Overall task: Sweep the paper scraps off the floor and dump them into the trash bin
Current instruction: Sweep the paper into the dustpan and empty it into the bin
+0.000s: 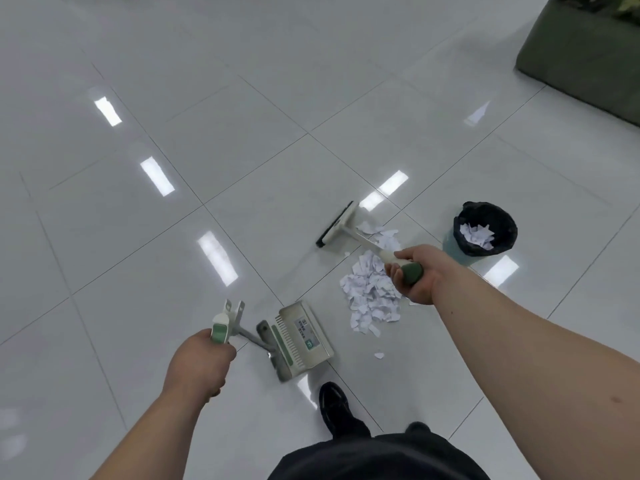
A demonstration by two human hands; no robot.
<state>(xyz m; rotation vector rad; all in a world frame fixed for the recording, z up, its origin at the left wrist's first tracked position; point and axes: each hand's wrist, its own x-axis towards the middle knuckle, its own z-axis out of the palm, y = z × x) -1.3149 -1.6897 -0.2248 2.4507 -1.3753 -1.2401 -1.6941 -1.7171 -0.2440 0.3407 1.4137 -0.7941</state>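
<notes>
A heap of white paper scraps (372, 292) lies on the pale tiled floor, with a stray scrap (379, 355) nearer my shoe. My right hand (415, 275) grips the green-tipped handle of a broom (337, 225), whose black-edged head rests on the floor beyond the heap. My left hand (199, 362) grips the green handle of a cream dustpan (301, 339) that sits on the floor left of the heap, mouth toward the scraps. A small trash bin (485, 228) with a black liner stands right of the heap and holds some scraps.
My black shoe (337, 407) stands just below the dustpan. A dark green planter box (581, 53) occupies the far right corner. Glossy tiles with light reflections spread to the left and back.
</notes>
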